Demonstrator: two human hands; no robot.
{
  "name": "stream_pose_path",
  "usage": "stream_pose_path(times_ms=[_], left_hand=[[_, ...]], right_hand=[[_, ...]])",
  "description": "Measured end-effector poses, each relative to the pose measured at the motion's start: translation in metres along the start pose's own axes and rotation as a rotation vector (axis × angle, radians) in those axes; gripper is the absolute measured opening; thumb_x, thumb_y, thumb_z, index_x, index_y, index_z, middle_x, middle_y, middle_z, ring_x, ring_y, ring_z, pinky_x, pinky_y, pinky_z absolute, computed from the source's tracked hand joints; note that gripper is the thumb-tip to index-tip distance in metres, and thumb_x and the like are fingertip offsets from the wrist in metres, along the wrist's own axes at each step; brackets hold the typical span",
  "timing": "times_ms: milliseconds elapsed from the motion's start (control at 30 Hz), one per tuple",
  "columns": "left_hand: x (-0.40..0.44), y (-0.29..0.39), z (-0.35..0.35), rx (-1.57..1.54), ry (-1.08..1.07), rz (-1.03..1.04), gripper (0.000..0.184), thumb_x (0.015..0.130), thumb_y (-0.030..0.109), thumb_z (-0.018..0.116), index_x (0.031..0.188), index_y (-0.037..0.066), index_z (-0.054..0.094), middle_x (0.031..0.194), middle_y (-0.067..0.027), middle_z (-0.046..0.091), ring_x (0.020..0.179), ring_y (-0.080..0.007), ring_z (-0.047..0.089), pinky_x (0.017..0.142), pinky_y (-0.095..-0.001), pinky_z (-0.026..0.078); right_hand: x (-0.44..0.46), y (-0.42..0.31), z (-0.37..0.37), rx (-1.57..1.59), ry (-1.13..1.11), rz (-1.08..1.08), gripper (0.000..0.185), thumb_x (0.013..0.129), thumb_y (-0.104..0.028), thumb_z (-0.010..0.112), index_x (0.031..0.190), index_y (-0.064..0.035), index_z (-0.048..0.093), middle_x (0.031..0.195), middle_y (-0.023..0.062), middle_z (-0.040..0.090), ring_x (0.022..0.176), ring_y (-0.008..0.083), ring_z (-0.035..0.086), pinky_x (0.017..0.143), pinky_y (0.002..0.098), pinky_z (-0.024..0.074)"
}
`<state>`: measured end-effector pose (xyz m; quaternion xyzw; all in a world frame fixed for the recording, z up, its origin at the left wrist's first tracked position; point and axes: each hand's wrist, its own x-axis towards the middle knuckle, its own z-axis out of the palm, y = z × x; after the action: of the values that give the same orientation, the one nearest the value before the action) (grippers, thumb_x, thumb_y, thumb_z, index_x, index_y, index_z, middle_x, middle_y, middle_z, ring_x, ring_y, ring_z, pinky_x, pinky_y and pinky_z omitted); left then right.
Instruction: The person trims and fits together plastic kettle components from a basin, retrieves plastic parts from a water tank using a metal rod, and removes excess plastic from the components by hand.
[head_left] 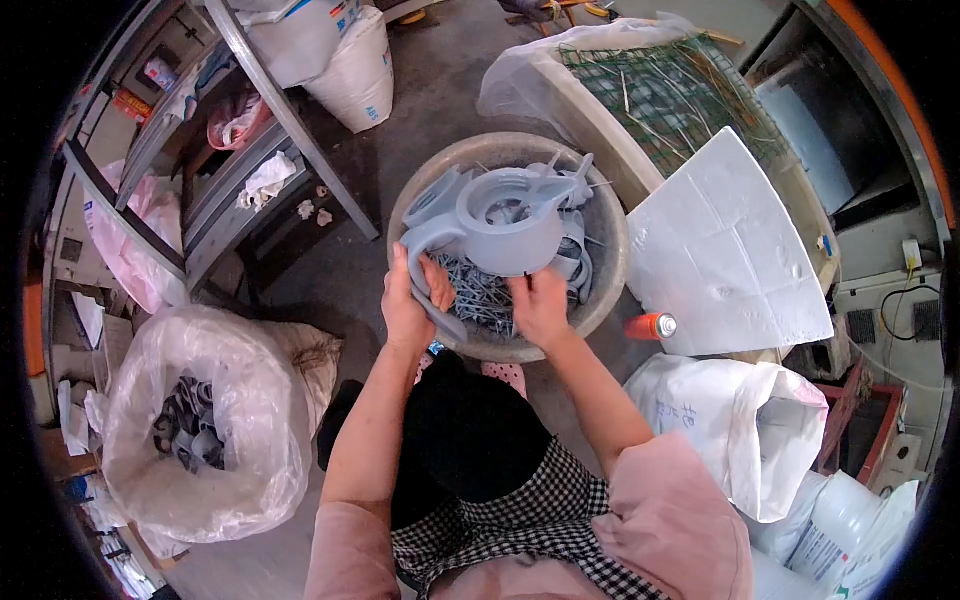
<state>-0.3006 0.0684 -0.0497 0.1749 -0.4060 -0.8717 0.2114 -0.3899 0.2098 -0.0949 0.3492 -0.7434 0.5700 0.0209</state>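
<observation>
A grey plastic jug (515,240) with a ring-shaped rim, a spout and a long curved handle is held over a large round tub (610,290). My left hand (410,295) is closed around the handle on the left. Against the jug's lower edge, my right hand (541,305) is closed with its fingers pinched together. A small dark tip shows at those fingers, too small to name. Thin grey plastic scraps (480,298) fill the tub below, along with more grey jug-like parts (435,195) around its edge.
At left stands a plastic-lined bag (270,420) with grey pieces inside, below a metal rack (290,120). To the right are a white foam sheet (730,260), an orange can (650,326), a white sack (700,410) and a trough with green netting (610,160).
</observation>
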Motion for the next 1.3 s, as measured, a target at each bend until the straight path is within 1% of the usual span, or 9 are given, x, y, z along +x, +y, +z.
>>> stream_pose_path(times_ms=[100, 200, 367, 467, 567, 700, 767, 1267, 1300], left_hand=[[0.0, 0.006, 0.002, -0.004, 0.002, 0.019, 0.054, 0.094, 0.051, 0.028, 0.062, 0.01, 0.041, 0.044, -0.0023, 0.031, 0.04, -0.0145, 0.03, 0.044, -0.0286, 0.027], [-0.001, 0.006, 0.004, -0.004, 0.04, 0.004, 0.054, 0.094, 0.051, 0.027, 0.061, 0.01, 0.041, 0.044, -0.0022, 0.03, 0.04, -0.0149, 0.029, 0.044, -0.0285, 0.027], [-0.002, 0.0, 0.002, -0.013, -0.03, 0.001, 0.054, 0.094, 0.051, 0.028, 0.061, 0.01, 0.04, 0.043, -0.0025, 0.03, 0.04, -0.0152, 0.028, 0.044, -0.0287, 0.027], [-0.002, 0.002, 0.003, -0.014, -0.027, 0.022, 0.054, 0.094, 0.051, 0.028, 0.062, 0.009, 0.041, 0.043, -0.0027, 0.03, 0.04, -0.0153, 0.029, 0.043, -0.0286, 0.027], [-0.003, 0.001, 0.003, 0.166, -0.039, 0.033, 0.055, 0.094, 0.051, 0.026, 0.061, 0.009, 0.04, 0.043, -0.0031, 0.03, 0.04, -0.0157, 0.03, 0.043, -0.0289, 0.027], [-0.003, 0.001, -0.001, 0.058, -0.07, 0.022, 0.055, 0.095, 0.05, 0.026, 0.062, 0.008, 0.04, 0.043, -0.0037, 0.03, 0.04, -0.0161, 0.03, 0.043, -0.0291, 0.028], [-0.002, 0.002, -0.002, 0.001, -0.08, 0.034, 0.055, 0.095, 0.05, 0.026, 0.062, 0.008, 0.041, 0.043, -0.0039, 0.031, 0.04, -0.0162, 0.03, 0.043, -0.0291, 0.028], [-0.005, 0.009, 0.005, -0.063, 0.017, 0.038, 0.056, 0.094, 0.052, 0.027, 0.06, 0.008, 0.039, 0.044, -0.0033, 0.03, 0.04, -0.0159, 0.03, 0.043, -0.0286, 0.027], [-0.006, 0.007, 0.006, -0.038, 0.013, 0.026, 0.057, 0.094, 0.052, 0.027, 0.06, 0.008, 0.039, 0.044, -0.0033, 0.031, 0.04, -0.016, 0.03, 0.043, -0.0286, 0.027]], right_hand=[[-0.003, 0.0, -0.018, 0.158, 0.142, 0.125, 0.01, 0.09, -0.01, 0.05, 0.093, -0.0008, 0.053, 0.066, 0.0099, 0.054, 0.056, 0.0146, 0.047, 0.055, 0.0253, 0.0404], [-0.004, 0.002, -0.016, 0.124, 0.196, 0.151, 0.009, 0.091, -0.01, 0.048, 0.092, -0.0015, 0.052, 0.065, 0.0096, 0.053, 0.056, 0.0135, 0.047, 0.055, 0.024, 0.0399], [0.005, 0.0, -0.007, 0.134, 0.176, 0.107, 0.011, 0.086, -0.006, 0.048, 0.095, 0.0, 0.048, 0.066, 0.0176, 0.052, 0.056, 0.0345, 0.052, 0.054, 0.0336, 0.0422], [0.008, -0.01, -0.007, 0.051, 0.179, 0.085, 0.012, 0.086, -0.006, 0.048, 0.097, -0.0008, 0.05, 0.068, 0.0181, 0.054, 0.06, 0.0373, 0.055, 0.055, 0.0355, 0.0439], [0.004, 0.002, -0.014, -0.171, 0.075, -0.254, 0.012, 0.085, -0.006, 0.049, 0.097, -0.0022, 0.052, 0.07, 0.018, 0.057, 0.063, 0.0388, 0.057, 0.056, 0.0362, 0.0452], [-0.001, -0.009, -0.022, -0.064, 0.162, -0.158, 0.01, 0.083, -0.005, 0.052, 0.093, -0.0027, 0.054, 0.071, 0.0167, 0.058, 0.063, 0.0366, 0.057, 0.056, 0.0349, 0.0453], [-0.01, -0.008, -0.027, -0.019, 0.144, 0.09, 0.01, 0.081, -0.003, 0.052, 0.091, -0.0016, 0.053, 0.071, 0.0166, 0.058, 0.061, 0.0353, 0.057, 0.054, 0.0338, 0.0443], [-0.004, -0.012, -0.019, -0.076, 0.264, 0.114, 0.01, 0.086, -0.008, 0.052, 0.094, -0.0011, 0.051, 0.071, 0.0168, 0.057, 0.059, 0.0346, 0.056, 0.054, 0.0333, 0.0445], [-0.006, -0.01, -0.022, -0.003, 0.183, 0.181, 0.017, 0.089, -0.011, 0.048, 0.1, 0.0014, 0.051, 0.078, 0.0081, 0.06, 0.069, 0.0152, 0.056, 0.063, 0.0293, 0.0446]])
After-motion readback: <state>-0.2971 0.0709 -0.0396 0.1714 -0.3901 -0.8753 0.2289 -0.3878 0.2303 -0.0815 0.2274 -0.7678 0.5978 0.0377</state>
